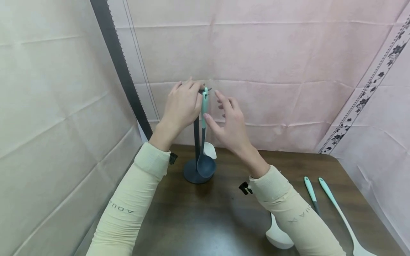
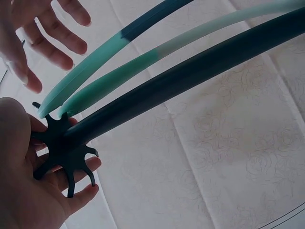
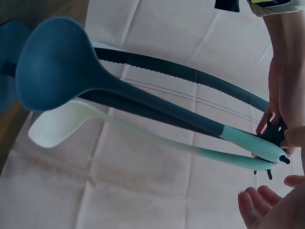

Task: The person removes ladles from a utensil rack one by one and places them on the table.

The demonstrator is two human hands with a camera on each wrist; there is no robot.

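Observation:
My left hand [image 1: 184, 103] grips the hooked top [image 2: 64, 143] of a dark utensil stand, its fingers draped over and round the hooks. On the front of the stand hangs a dark blue ladle [image 3: 59, 67] with a mint handle, its bowl down near the round base [image 1: 191, 174]. Beside it hangs a white-headed utensil [image 3: 55, 126], also mint-handled, partly behind the ladle in the head view. My right hand [image 1: 231, 122] is just right of the ladle's handle, fingers spread and loosely bent, holding nothing.
On the brown table [image 1: 179, 220], a white ladle [image 1: 279, 237] lies partly under my right forearm. Farther right lie a mint-handled utensil [image 1: 310, 188] with a dark shaft and a white-headed one [image 1: 339, 209]. Pale cloth [image 1: 272, 53] hangs behind the table and at both sides.

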